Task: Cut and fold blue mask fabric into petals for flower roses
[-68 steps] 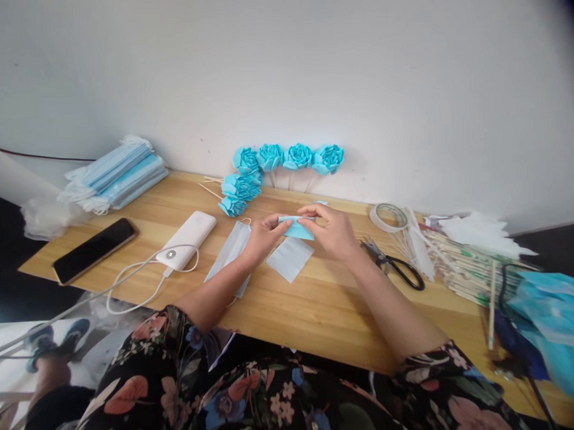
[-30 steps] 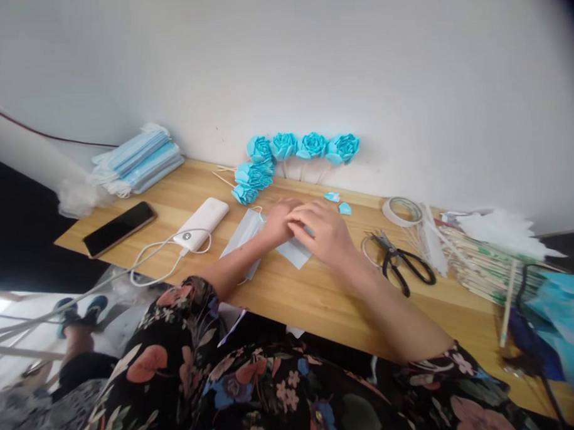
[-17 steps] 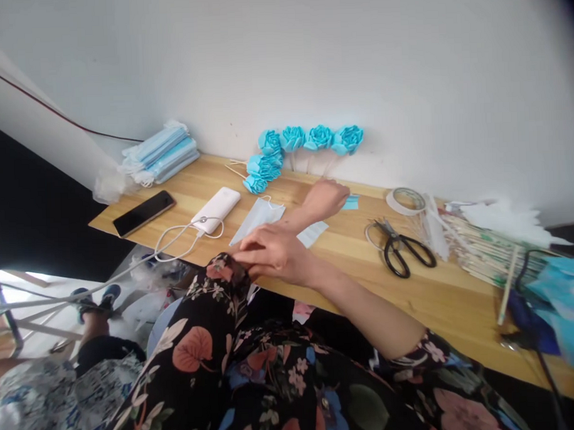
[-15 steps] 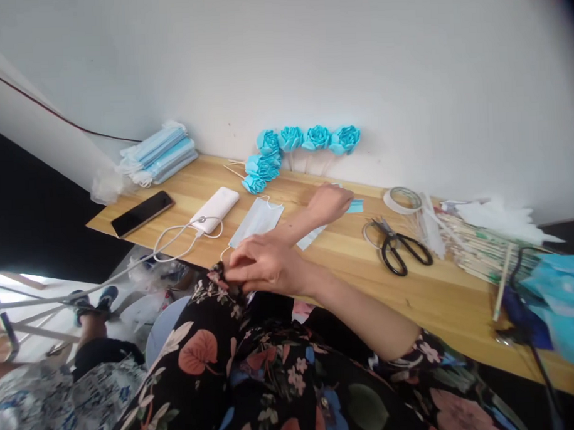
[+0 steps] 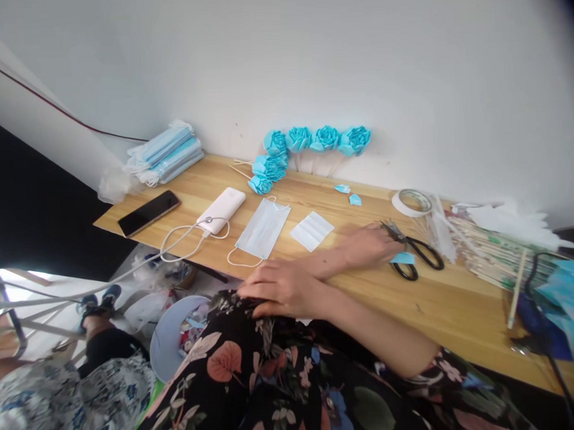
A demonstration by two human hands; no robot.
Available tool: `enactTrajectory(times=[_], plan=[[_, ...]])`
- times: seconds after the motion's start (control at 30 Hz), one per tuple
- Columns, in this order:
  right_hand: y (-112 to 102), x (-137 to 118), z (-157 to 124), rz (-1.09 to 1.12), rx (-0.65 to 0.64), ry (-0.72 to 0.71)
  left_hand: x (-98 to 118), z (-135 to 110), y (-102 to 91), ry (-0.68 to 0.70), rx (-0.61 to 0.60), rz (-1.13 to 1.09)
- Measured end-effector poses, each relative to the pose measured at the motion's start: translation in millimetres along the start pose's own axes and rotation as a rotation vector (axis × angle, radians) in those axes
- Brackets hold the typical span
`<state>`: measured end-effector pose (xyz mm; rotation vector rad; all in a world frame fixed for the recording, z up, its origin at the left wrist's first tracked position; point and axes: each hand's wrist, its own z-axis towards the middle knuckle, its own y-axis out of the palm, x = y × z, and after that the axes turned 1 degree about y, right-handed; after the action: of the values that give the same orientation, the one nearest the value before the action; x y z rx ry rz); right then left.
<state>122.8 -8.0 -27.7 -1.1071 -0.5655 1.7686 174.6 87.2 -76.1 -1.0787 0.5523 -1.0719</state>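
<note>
My left hand (image 5: 370, 245), blurred by motion, reaches right across the table beside the scissors (image 5: 417, 253). At its fingertips is a small blue piece of mask fabric (image 5: 403, 258), lying over part of one black handle; the fingers seem closed on it. My right hand (image 5: 283, 289) crosses over the left forearm, its fingers closed on the floral left sleeve (image 5: 226, 302) near the elbow. Left of my left hand lie a pale folded fabric piece (image 5: 312, 231) and a whole face mask (image 5: 263, 227). Two small blue scraps (image 5: 355, 200) lie farther back.
Blue fabric roses (image 5: 326, 138) on sticks lean by the wall. Stacked masks (image 5: 165, 153), a phone (image 5: 149, 213) and a cabled power bank (image 5: 223, 209) are leftward. Tape (image 5: 411, 202), sticks (image 5: 486, 252) and a cable are rightward. A bin (image 5: 162, 345) stands below.
My left hand has moved right and nearer, from the blue scraps to the scissors, with a blue piece at its fingers. My right hand stays at the left sleeve. The view has shifted slightly.
</note>
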Motion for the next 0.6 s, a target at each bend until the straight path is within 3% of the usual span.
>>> enactTrajectory(times=[0.17, 0.4, 0.47, 0.6], plan=[[-19.7, 25.2, -24.3, -0.083, 0.031, 0.152, -3.8, 2.7, 7.2, 0.021, 0.019, -0.003], [-0.1, 2.5, 21.6, 0.089, -0.11, -0.134, -1.8, 5.4, 2.8, 0.034, -0.061, 0.01], [-0.3, 1.2, 19.1, 0.035, -0.087, -0.145, -0.9, 4.4, 0.9, 0.047, -0.069, 0.016], [-16.9, 14.9, -15.0, -0.166, -0.009, -0.093, -0.4, 2.2, 3.0, 0.108, -0.032, 0.054]])
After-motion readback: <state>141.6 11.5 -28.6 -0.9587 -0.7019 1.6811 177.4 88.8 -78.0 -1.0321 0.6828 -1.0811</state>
